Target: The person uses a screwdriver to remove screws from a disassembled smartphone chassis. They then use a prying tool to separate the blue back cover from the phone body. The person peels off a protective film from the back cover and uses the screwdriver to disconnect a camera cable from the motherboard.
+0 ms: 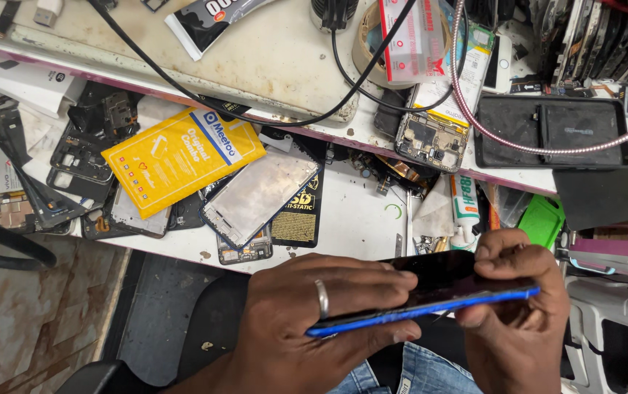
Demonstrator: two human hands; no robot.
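Blue phone [430, 295]: long axis left-right, right end slightly up; both hands gripping, left hand [314, 321], right hand [514, 306].

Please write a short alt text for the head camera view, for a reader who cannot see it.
Both hands, left hand and right hand, hold a blue-edged phone above the lap. Beyond it, a cluttered white workbench holds a yellow packet and phone parts.
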